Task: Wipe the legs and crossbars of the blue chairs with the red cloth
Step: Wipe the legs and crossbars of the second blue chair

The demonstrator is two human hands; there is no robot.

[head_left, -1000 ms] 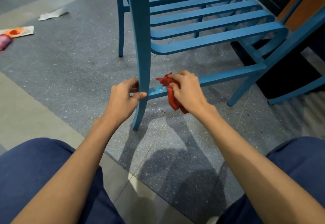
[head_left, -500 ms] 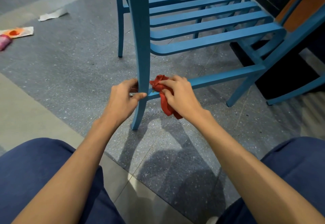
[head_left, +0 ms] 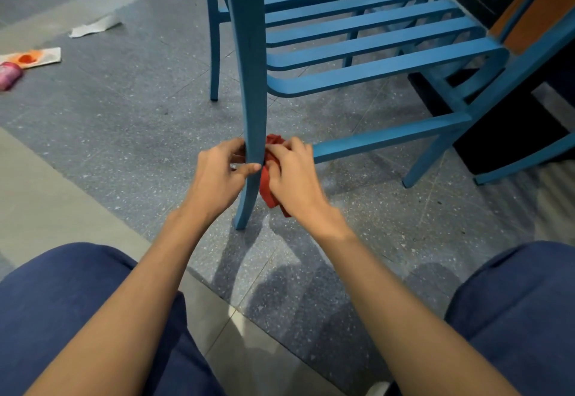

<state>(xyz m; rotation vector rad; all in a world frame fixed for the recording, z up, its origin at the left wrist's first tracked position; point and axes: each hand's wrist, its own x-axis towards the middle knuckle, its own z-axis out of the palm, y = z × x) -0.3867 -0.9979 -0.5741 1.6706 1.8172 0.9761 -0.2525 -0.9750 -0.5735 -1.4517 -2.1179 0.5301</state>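
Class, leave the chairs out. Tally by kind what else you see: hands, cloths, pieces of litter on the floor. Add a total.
Hands: 2 (left hand gripping the chair leg, right hand)
Cloths: 1 (red cloth, in the right hand)
Litter: 3 (white paper scrap, orange-stained wrapper, pink container)
Total: 6

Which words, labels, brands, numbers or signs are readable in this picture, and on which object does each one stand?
No text is readable in this view.
White paper with an orange patch, on the floor: no legible writing.
Pink object beside it: too small and blurred to read any label.
Blue chair leg and red cloth: no markings visible.
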